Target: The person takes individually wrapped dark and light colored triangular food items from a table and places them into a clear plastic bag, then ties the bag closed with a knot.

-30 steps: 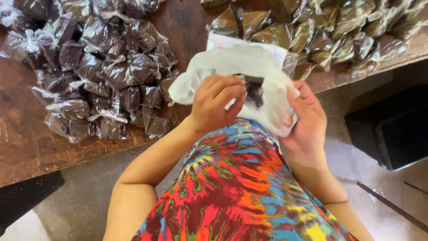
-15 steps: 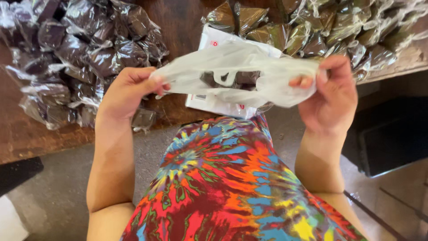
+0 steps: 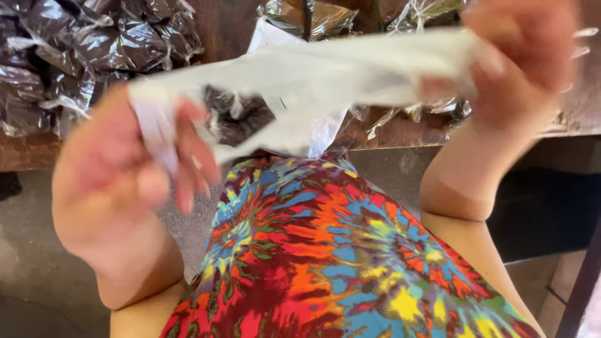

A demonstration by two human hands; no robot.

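Note:
A translucent white plastic bag (image 3: pixel 325 81) is stretched sideways between my two hands, close to the camera and blurred. My left hand (image 3: pixel 131 181) grips its left end with the fingers curled around the plastic. My right hand (image 3: pixel 519 56) pinches its right end up at the top right. Dark brown packets (image 3: pixel 235 116) show through the bag near its left half. Below the bag is my lap in a bright tie-dye dress (image 3: pixel 325 250).
A wooden table (image 3: pixel 400 134) runs across the top. On its left lies a heap of dark packets in clear wrap (image 3: pixel 94 44); more brown wrapped packets (image 3: pixel 313 15) sit at the top middle. Grey floor (image 3: pixel 37 275) lies at the lower left, a dark box (image 3: pixel 551 206) on the right.
My hands have pulled apart and come nearer the camera, stretching the bag out wide. The left hand has dropped lower, the right has risen.

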